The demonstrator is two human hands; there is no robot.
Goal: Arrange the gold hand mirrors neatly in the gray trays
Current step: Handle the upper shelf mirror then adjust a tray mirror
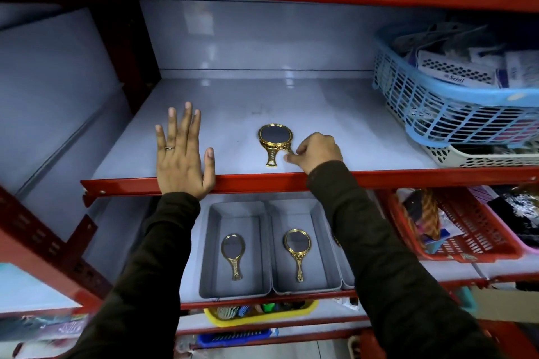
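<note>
Head view: two gold hand mirrors are already laid in the gray trays [237, 207], lower centre. A third mirror [274, 141] on the upper shelf is pinched by the right hand [316, 151]; left hand [182, 151] is laid flat, empty.

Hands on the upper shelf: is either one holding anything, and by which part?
The right hand pinches the gold hand mirror at the lower right rim of its round frame, mirror lying on the shelf. The left hand rests flat, holding nothing.
</note>
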